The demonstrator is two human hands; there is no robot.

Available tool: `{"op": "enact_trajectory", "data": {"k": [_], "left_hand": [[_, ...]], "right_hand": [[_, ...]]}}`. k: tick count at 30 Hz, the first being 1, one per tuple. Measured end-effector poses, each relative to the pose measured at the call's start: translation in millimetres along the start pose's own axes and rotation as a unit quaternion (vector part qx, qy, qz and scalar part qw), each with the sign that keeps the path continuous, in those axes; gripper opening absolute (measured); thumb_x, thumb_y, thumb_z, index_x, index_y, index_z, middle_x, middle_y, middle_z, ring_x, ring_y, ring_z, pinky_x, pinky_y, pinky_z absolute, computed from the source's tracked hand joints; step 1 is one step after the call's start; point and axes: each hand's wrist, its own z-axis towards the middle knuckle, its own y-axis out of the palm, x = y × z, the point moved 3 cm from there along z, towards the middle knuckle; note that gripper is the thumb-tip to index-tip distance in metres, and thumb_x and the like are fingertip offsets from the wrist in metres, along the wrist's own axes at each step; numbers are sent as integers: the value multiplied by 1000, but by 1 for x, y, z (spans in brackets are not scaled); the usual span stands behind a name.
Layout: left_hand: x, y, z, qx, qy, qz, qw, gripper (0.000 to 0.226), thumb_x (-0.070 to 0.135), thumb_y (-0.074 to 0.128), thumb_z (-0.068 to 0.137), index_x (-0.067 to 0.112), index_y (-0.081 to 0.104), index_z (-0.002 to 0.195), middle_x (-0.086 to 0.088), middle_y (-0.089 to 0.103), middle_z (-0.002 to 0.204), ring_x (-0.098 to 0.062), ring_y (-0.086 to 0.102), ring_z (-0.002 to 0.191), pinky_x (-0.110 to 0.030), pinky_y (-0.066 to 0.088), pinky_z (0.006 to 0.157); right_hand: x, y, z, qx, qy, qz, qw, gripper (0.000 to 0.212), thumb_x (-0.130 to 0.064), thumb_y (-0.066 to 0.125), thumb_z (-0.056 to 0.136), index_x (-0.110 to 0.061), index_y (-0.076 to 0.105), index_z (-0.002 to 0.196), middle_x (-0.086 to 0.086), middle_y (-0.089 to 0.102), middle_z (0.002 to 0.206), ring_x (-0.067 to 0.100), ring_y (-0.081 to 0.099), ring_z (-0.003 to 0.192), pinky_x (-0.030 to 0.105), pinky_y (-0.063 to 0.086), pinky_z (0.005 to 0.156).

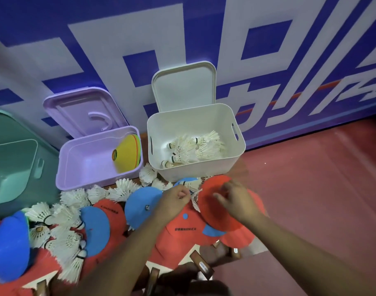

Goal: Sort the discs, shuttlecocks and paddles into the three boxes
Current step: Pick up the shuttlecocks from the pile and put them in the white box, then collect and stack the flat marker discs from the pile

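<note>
Left hand (176, 199) is curled tight, fingertips pinching a shuttlecock (195, 201); its cork is hidden in the grip, and the feather skirt flares right and slightly down, so the long axis runs across the view; it sits just right of the knuckles, between the two hands, above the pile. Right hand (236, 202) hovers over a red paddle (215, 212), fingers loosely spread toward the feathers and gripping nothing; it is blurred, so I cannot tell whether it touches. Beyond the hands, the white box (193, 173) already holds shuttlecocks; left of it, the purple box (86, 178) has a stack of discs (127, 152) tipped on its side; the green box (3, 189) stands furthest left.
</note>
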Motion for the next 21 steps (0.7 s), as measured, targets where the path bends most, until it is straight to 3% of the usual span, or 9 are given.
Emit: {"op": "enact_trajectory", "data": {"k": [3,8,12,15,16,19,21], "left_hand": [[-12,23,-6,-22,-33,14,999,11,25,57,90,21,67,90,12,63,80,-8,60,82,-8,37,59],[-28,41,-16,-32,-44,43,998,11,24,55,90,24,65,88,14,58,74,-3,54,73,-13,34,56],[-38,49,-17,-38,-54,22,998,13,23,55,88,27,66,82,14,61,73,-8,59,76,-25,43,67],[-41,53,-16,-55,-85,-136,985,16,22,56,92,28,64,81,-1,71,93,-15,68,88,-38,54,84],[-39,53,-18,-56,-92,-211,972,13,23,55,95,27,64,87,-7,71,100,-19,68,93,-39,53,89],[-34,44,-25,-54,-106,-453,884,25,31,52,98,13,65,110,-14,71,110,-27,68,101,-41,53,92],[-41,31,-34,-54,-103,-516,849,30,30,54,97,9,67,115,-19,69,111,-31,67,100,-46,51,91]], "right_hand": [[9,30,-9,-62,13,-51,997,35,-40,69,82,-13,63,103,6,54,102,29,57,99,36,44,88],[15,42,-14,28,140,-31,989,47,-30,74,78,-6,49,109,17,48,115,37,56,100,41,46,85],[24,51,-19,2,128,12,992,28,-20,71,80,-7,62,103,13,62,106,32,58,100,30,37,75],[20,37,-25,69,101,75,990,13,-16,72,79,-13,60,82,7,61,83,29,58,83,28,30,67],[14,30,-29,84,95,101,987,20,-16,72,81,-17,53,75,2,56,74,26,54,74,29,29,64],[-16,18,-46,65,60,142,986,29,-15,69,85,-16,45,69,-3,47,64,17,45,62,29,30,58],[-39,22,-58,22,38,155,987,22,-15,67,87,-8,50,75,-2,47,65,15,43,62,26,35,60]]}}
